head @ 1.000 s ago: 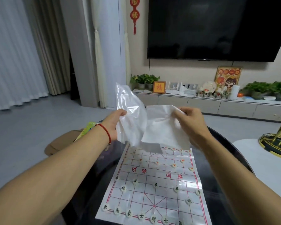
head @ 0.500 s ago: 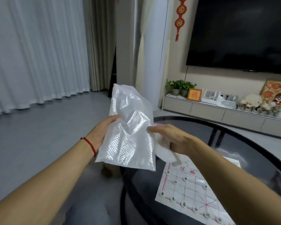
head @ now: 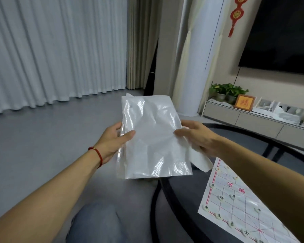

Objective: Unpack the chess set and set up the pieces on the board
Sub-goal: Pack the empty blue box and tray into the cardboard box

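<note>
The bag (head: 154, 137) was bunched and crumpled a second ago, held over the far end of the board (head: 249, 204). Now it is spread nearly flat and upright, off the table's (head: 174, 199) rim at 9 o'clock. The left hand (head: 112, 139) has shifted to its 9 o'clock edge, thumb on front; the right hand (head: 197, 137) pinches the 3 o'clock edge.

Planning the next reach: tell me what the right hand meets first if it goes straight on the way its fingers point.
The crinkled translucent white plastic bag: the right hand already touches its edge, with fingers pointing left into it.
</note>
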The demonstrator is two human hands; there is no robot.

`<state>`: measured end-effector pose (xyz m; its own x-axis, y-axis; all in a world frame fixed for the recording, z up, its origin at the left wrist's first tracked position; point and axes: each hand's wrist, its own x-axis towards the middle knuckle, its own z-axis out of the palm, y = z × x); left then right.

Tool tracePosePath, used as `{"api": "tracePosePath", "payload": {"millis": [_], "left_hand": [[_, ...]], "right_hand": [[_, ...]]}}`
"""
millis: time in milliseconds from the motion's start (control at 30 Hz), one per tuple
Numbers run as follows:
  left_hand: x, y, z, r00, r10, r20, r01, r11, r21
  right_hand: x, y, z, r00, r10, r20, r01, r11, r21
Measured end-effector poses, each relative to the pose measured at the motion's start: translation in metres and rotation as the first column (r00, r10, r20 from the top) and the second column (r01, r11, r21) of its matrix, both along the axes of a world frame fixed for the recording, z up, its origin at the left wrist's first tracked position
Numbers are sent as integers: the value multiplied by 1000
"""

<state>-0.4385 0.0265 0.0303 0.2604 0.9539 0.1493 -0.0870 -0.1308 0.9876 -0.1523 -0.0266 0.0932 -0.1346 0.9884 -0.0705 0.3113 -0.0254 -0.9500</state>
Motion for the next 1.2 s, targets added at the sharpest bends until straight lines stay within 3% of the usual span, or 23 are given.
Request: {"api": "tracePosePath", "payload": {"millis": [133, 233, 300, 400, 433, 533, 700, 833, 933, 1033, 1133, 1200], "left_hand": [[-8, 1, -14, 985, 45, 164, -29, 995, -96], [-10, -2, -19, 967, 124, 224, -91, 984, -153], [-11, -6, -19, 977, 136, 166, -109, 981, -159], [-22, -7, -18, 995, 101, 1, -101, 990, -102], [-28, -7, -17, 994, 96, -49, -100, 992, -78], [-50, -6, -16, 976, 70, -208, -89, 993, -81], [-78, 4, -11, 975, 62, -215, -119, 958, -262], [-62, -2, -17, 798, -180, -575, 19, 962, -274], [-57, -6, -37, 846, -264, -463, 111, 937, -331], [-75, -5, -55, 952, -112, -284, 18, 949, -315], [-97, 0, -75, 995, 48, -83, -75, 930, -360], [-106, 4, -83, 996, 74, -41, -84, 915, -395]], "right_hand": [[-3, 12, -16, 979, 48, -200, -58, 997, -44], [-12, 20, -35, 964, -28, -264, 7, 997, -79], [-16, 26, -45, 949, -64, -309, 21, 990, -142], [-18, 34, -51, 887, -29, -461, -106, 959, -264], [-19, 38, -52, 891, 17, -453, -147, 956, -253], [-29, 51, -56, 974, 95, -205, -109, 992, -60], [-54, 71, -57, 978, 206, 18, -207, 970, 131], [-81, 86, -50, 944, 295, 147, -320, 929, 186], [-96, 94, -55, 931, 304, 202, -338, 927, 164], [-90, 107, -66, 951, 168, 262, -203, 972, 114], [-86, 114, -89, 962, 158, 224, -139, 985, -100], [-102, 108, -107, 975, 201, 95, -169, 948, -270]]}}
